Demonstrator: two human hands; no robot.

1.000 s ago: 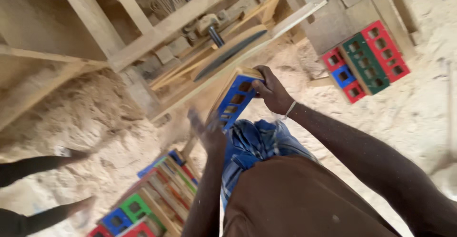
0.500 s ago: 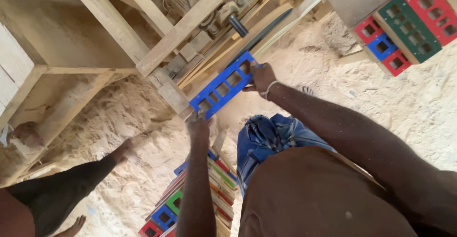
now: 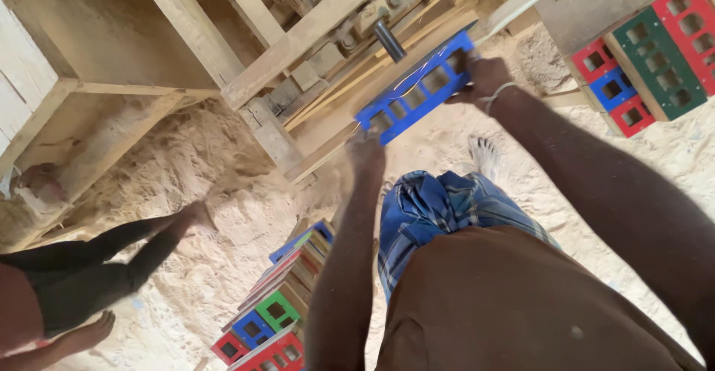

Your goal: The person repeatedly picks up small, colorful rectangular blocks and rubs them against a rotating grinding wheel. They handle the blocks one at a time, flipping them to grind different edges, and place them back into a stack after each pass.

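Note:
I hold a long blue wooden panel (image 3: 417,88) with several square cut-outs over the wooden bench. My left hand (image 3: 366,147) grips its near end and my right hand (image 3: 482,79) grips its far end. The panel lies flat against the bench's slats, just below a dark metal cylinder (image 3: 389,39) of the machine. My blue checked shorts and bare foot show below it.
A wooden machine frame (image 3: 298,36) with beams fills the top. Red, green and blue cut-out panels (image 3: 655,58) lie at the top right. A stack of painted panels (image 3: 287,304) stands by my left leg. Another person's legs (image 3: 112,244) stretch over sawdust at left.
The blue panel has swung from upright in my right hand to lying along the bench. My left hand has taken hold of its near end.

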